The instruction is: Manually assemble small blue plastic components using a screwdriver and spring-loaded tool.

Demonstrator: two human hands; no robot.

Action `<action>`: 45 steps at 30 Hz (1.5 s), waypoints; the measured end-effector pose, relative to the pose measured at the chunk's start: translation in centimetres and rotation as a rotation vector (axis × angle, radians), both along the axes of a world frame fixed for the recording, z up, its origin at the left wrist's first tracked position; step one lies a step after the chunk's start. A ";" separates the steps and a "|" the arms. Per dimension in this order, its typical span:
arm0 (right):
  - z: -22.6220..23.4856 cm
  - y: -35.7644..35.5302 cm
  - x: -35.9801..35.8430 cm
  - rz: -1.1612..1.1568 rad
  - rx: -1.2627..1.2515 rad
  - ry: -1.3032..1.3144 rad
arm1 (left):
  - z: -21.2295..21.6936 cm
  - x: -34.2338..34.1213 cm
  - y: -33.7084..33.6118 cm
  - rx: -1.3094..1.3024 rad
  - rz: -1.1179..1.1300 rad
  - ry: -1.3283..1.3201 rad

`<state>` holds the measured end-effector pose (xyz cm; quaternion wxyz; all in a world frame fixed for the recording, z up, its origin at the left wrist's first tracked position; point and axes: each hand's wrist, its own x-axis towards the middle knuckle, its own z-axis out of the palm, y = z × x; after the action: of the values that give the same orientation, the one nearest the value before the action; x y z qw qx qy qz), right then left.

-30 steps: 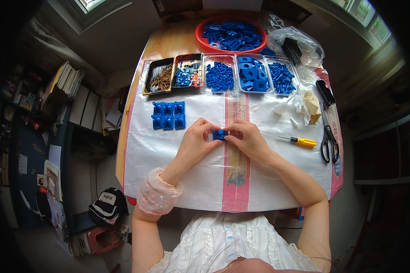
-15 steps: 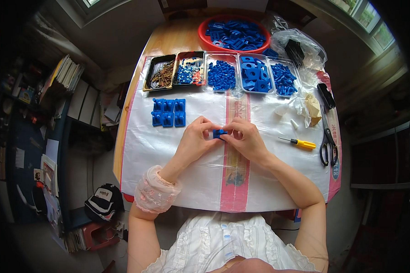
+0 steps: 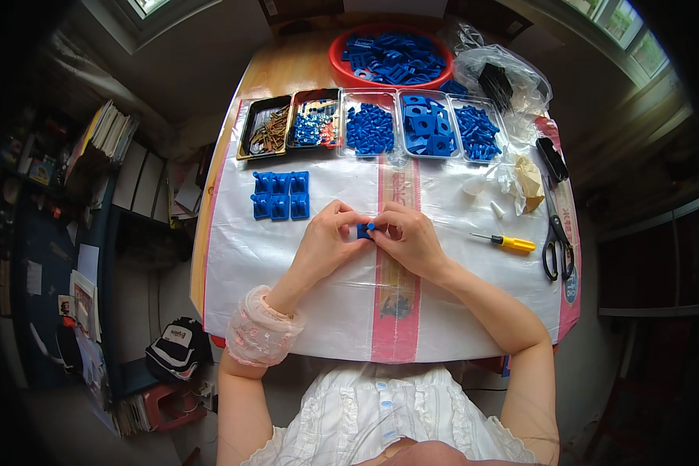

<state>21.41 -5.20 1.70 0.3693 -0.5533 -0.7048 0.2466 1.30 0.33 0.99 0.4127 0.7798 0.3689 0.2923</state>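
Observation:
Between my two hands, over the middle of the table, is a small blue plastic part (image 3: 363, 231). My left hand (image 3: 330, 237) pinches its left side between thumb and fingers. The fingertips of my right hand (image 3: 405, 237) close on its right side, at a small blue knob (image 3: 371, 227) standing on it. Much of the part is hidden by my fingers. To the left, beyond my left hand, several blue assembled pieces (image 3: 280, 195) stand in two tight rows, each with a small lever-like bit on top.
Behind my hands are trays of brown screws (image 3: 269, 130), small metal pieces (image 3: 314, 124), blue pegs (image 3: 370, 128), square blue plates (image 3: 427, 126) and blue pins (image 3: 478, 132). A red basin (image 3: 336, 68) of blue parts stands farther back. At right lie a yellow-handled screwdriver (image 3: 516, 245) and black scissors (image 3: 556, 245).
The view has shifted slightly. My right fingers have turned a little on the blue part, and its knob shows more clearly. Both hands keep their hold.

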 end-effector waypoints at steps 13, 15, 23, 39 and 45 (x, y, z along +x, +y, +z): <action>0.5 -0.3 0.6 0.046 -0.134 0.085 | 0.0 -0.3 0.1 0.004 -0.012 0.006; 0.6 -0.2 1.2 0.075 -0.176 0.140 | 0.2 -0.3 0.0 0.006 -0.014 0.013; 1.7 0.2 2.6 0.103 -0.198 0.146 | 0.4 -0.4 -0.1 0.024 -0.033 0.039; 8.4 -1.3 3.3 0.033 -0.138 -0.338 | 0.5 -0.2 -0.7 0.126 -0.024 0.100; 5.3 8.3 2.7 -0.063 0.119 -0.406 | 0.4 -0.4 -0.5 0.099 -0.024 0.109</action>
<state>24.10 3.07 6.97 0.2593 -0.5905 -0.7604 0.0766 0.89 -0.13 1.36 0.3565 0.8183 0.3667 0.2625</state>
